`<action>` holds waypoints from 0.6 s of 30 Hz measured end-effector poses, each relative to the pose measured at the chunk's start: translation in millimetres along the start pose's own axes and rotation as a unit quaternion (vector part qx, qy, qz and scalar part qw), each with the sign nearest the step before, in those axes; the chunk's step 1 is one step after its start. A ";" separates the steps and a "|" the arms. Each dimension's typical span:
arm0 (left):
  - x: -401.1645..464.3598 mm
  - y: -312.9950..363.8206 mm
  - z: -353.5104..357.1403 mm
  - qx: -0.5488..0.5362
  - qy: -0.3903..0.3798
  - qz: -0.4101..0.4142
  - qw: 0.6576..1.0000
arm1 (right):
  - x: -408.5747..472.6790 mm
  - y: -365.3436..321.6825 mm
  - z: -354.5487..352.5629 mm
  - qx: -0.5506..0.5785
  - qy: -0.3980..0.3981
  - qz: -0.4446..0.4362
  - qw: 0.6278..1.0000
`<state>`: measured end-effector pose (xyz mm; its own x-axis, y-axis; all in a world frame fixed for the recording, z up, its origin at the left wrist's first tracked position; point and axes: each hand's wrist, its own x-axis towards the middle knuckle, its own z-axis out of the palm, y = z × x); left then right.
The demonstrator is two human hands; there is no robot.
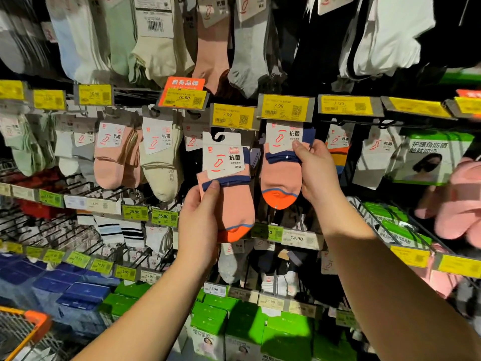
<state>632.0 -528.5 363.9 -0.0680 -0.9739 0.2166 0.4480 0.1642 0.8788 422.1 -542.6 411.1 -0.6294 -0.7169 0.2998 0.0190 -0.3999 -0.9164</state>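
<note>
I face a shop rack of hanging socks. My left hand [199, 222] grips a pink sock pair [235, 201] with a navy cuff, an orange toe and a white card label; the pair is off its hook, held in front of the rack. My right hand [316, 173] pinches the navy cuff of a second matching pink sock pair [279, 178], whose card top sits just under a yellow price tag [285, 108]. I cannot tell if that pair hangs on its hook.
Rows of sock packs hang on hooks left and right, with yellow and green price tags on the rails. Green boxes [244, 327] and blue boxes [78, 295] fill the lower shelves. An orange-rimmed shopping cart [31, 324] stands at the bottom left. Pink items [460, 204] hang at the right.
</note>
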 end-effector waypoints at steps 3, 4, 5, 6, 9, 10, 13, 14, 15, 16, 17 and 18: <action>1.3 0.6 -2.0 -0.007 -0.005 -0.001 1.000 | 0.3 3.6 -4.2 0.015 0.006 0.003 1.000; 1.1 1.1 -2.1 -0.010 -0.005 -0.003 1.000 | -0.1 5.3 -5.6 0.020 0.009 0.006 1.000; 0.9 1.3 -2.7 -0.012 -0.005 -0.005 1.000 | -0.5 6.9 -6.7 0.024 0.012 0.009 1.000; 0.9 1.1 -3.0 -0.014 -0.005 -0.007 1.000 | -1.5 7.1 -7.1 0.022 0.012 0.010 1.000; 1.3 1.1 -2.6 -0.007 -0.006 -0.010 1.000 | 2.8 8.4 -5.7 -0.024 0.025 0.003 0.999; 1.6 1.0 -1.8 -0.007 -0.008 -0.011 1.000 | 4.8 8.1 -4.5 -0.059 0.032 0.000 0.998; 1.4 1.6 2.4 -0.013 -0.013 -0.015 1.000 | 18.8 15.9 -6.0 -0.158 0.046 -0.006 0.986; 0.9 1.7 4.0 -0.013 -0.015 -0.016 1.000 | 23.4 18.5 -6.6 -0.183 0.046 -0.007 0.982; 0.6 1.3 5.0 -0.010 -0.017 -0.017 1.000 | 27.4 20.1 -7.4 -0.210 0.046 -0.007 0.977; 0.7 0.3 5.6 -0.006 -0.018 -0.019 1.000 | 29.2 19.9 -7.6 -0.236 0.047 -0.009 0.971; 0.7 -0.9 5.6 -0.002 -0.018 -0.021 1.000 | 31.7 20.4 -8.7 -0.257 0.050 -0.012 0.965; 0.8 -1.9 6.2 0.001 -0.017 -0.021 1.000 | 33.6 20.9 -9.7 -0.273 0.051 -0.011 0.961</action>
<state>625.5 -528.6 365.0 -0.1172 -0.9741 0.1933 0.4432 0.1229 0.8880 393.9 -569.5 399.5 -0.6985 -0.6408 0.3186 -0.3878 -0.0352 -0.9211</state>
